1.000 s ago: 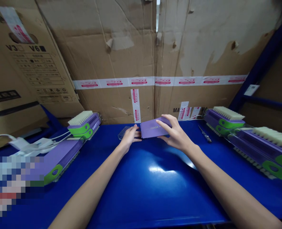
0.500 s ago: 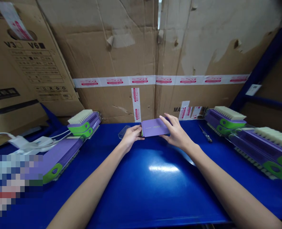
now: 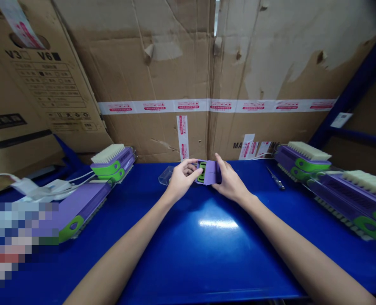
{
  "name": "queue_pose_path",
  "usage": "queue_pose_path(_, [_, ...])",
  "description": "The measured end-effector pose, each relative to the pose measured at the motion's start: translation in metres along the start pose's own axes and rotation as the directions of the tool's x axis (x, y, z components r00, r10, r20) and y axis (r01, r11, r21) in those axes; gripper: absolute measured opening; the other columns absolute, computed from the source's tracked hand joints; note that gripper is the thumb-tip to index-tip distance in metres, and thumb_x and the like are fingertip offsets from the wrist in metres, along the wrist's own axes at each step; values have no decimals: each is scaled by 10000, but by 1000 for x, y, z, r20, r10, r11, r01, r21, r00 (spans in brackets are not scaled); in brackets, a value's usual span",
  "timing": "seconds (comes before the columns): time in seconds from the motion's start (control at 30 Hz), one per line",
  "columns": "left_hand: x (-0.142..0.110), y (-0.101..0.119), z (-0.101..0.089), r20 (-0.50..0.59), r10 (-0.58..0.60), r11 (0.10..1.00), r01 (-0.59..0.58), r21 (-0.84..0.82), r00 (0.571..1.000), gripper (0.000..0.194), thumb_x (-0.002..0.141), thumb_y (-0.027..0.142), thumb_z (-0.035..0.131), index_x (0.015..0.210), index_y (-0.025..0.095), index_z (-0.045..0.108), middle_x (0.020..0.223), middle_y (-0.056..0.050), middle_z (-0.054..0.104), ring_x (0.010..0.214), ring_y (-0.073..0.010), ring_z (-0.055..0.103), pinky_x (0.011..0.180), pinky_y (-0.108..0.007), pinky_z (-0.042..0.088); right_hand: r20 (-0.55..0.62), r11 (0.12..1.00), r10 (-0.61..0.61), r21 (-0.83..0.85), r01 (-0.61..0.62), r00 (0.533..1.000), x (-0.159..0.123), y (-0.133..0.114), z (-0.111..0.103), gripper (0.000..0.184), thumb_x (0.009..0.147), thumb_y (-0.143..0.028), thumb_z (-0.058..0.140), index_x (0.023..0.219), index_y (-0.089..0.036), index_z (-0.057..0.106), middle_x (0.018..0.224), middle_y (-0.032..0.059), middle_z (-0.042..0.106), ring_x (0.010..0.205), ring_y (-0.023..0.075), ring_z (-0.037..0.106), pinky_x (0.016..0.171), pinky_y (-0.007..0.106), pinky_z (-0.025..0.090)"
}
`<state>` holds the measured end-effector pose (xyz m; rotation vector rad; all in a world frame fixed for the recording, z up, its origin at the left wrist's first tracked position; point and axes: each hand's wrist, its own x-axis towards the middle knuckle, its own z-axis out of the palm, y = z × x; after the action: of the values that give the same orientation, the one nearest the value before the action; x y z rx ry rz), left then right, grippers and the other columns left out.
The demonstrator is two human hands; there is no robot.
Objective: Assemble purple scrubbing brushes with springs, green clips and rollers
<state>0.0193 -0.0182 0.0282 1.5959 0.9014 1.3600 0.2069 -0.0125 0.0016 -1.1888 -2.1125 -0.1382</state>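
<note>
A small purple box [image 3: 212, 173] is held on end over the far part of the blue table [image 3: 207, 250], its open side toward my left hand. Green and black contents [image 3: 202, 172] show in that opening. My left hand [image 3: 182, 180] is closed on the box's left end, fingers at the green part. My right hand [image 3: 229, 181] is wrapped round the box's right side. A clear plastic piece [image 3: 165, 175] lies on the table just left of my left hand.
Purple-and-green brush units lie in rows at the left [image 3: 111, 163] and right [image 3: 305, 157]. A small screwdriver [image 3: 275, 178] lies right of my hands. White cables [image 3: 44, 189] sit far left. Taped cardboard boxes [image 3: 188, 76] wall off the back.
The purple box has been turned from lying flat to standing on end, with its open side now facing left. Both hands moved closer together around it.
</note>
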Motion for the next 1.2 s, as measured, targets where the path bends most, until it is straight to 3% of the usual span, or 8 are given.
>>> queue_pose_path(0.1, [-3,3,2,10,64,995,-64,80,998,355,750,313,636,1059,150,571,766,-9,564,653,-99,537,604,-222,441,-37,993,21,118,-17,999,-2,6,5,993,683,-177,625,1473,-196,23,1336,176,441,1234,315,455,979,492,427])
queue_pose_path(0.2, [-3,4,-6,-53,214,914,-181,364,975,278,833,327,534,1060,171,575,819,-29,585,679,-115,542,635,-241,449,-70,982,68,182,-54,995,-3,11,8,990,685,-209,645,1473,-211,46,1344,170,441,1227,316,472,984,500,421])
queue_pose_path(0.33, [2,-2,-31,-41,332,454,-121,882,942,247,869,291,457,1017,163,608,969,-99,599,935,-220,545,828,-341,437,-117,938,186,317,-141,976,-3,15,11,992,683,-296,695,1466,-210,91,1299,160,501,1188,305,515,993,497,415])
queue_pose_path(0.4, [5,-7,-45,-52,230,224,-1,974,972,283,862,323,462,1011,143,621,1012,-135,588,997,-278,525,837,-386,427,-122,874,279,443,-200,952,-3,16,13,1014,667,-333,723,1459,-216,102,1242,147,552,1139,293,559,978,490,434])
queue_pose_path(0.5, [8,-13,-60,-85,49,79,81,994,995,348,862,378,449,1037,132,623,1027,-152,595,1011,-312,526,819,-411,424,-95,731,416,626,-270,904,-2,18,14,993,672,-388,728,1442,-230,123,1155,129,605,1047,275,620,927,482,479])
queue_pose_path(0.63, [10,-16,-69,-91,-45,54,94,994,995,323,875,296,400,1056,142,619,1071,-159,599,1042,-316,525,826,-432,411,-93,704,439,653,-278,894,-3,20,11,990,661,-380,738,1437,-227,143,1163,142,609,1052,281,620,937,507,469])
queue_pose_path(1.0, [9,-11,-75,-119,10,75,118,990,993,319,878,168,349,1135,196,536,1070,-128,575,888,-271,614,767,-381,405,-101,817,346,521,-247,933,-5,15,8,1047,637,-355,756,1460,-199,128,1227,167,585,1128,292,575,963,505,444])
queue_pose_path(1.2, [9,-19,-80,-236,-4,167,233,958,972,356,871,188,362,1181,191,537,1081,-138,581,917,-284,601,718,-358,420,-83,818,375,498,-288,923,-6,16,5,1046,636,-349,749,1461,-182,128,1224,171,590,1120,284,582,967,481,443])
